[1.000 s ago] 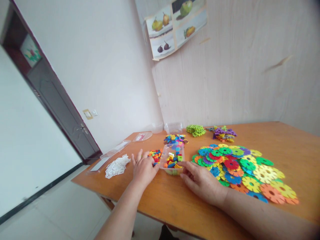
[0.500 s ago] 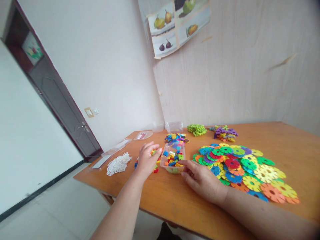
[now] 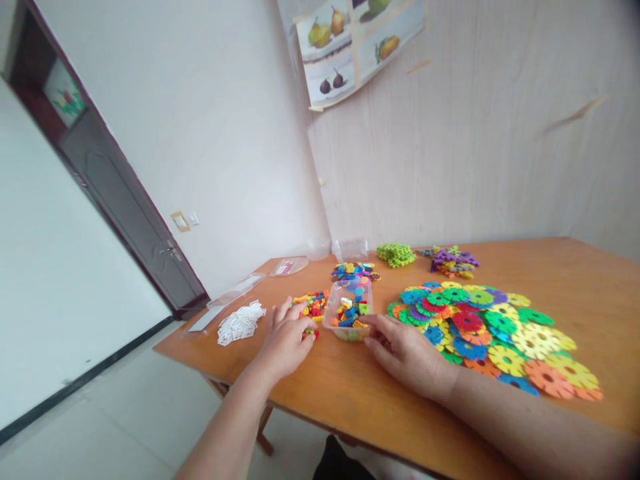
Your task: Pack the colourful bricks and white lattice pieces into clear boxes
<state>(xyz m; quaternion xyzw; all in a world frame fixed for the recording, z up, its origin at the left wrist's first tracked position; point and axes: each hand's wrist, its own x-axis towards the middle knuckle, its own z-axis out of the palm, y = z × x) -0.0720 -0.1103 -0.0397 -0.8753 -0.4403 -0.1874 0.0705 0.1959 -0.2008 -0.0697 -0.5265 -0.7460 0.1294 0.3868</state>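
A clear plastic box (image 3: pixel 373 303) holds several small coloured building bricks (image 3: pixel 354 309). My right hand (image 3: pixel 407 353) is at its near right corner, index finger over the rim and thumb outside, gripping the box. Left of the box lies a loose pile of building bricks (image 3: pixel 315 305), mostly red, yellow and orange. My left hand (image 3: pixel 285 343) reaches palm down over the near left part of this pile, fingers stretched out and apart. It covers some of the bricks, and I see nothing held in it.
On the wooden table (image 3: pixel 345 387), colourful notched discs (image 3: pixel 470 323) spread at right and white plastic pieces (image 3: pixel 241 323) lie at left. Behind are small coloured pieces (image 3: pixel 353 271), green pieces (image 3: pixel 396 255), purple pieces (image 3: pixel 454 259), another clear container (image 3: pixel 350 250) and clear lids (image 3: pixel 290 266).
My left hand has moved down and slightly left, from beside the box onto the brick pile. Fewer bricks show in the box. My right hand stays at the box corner.
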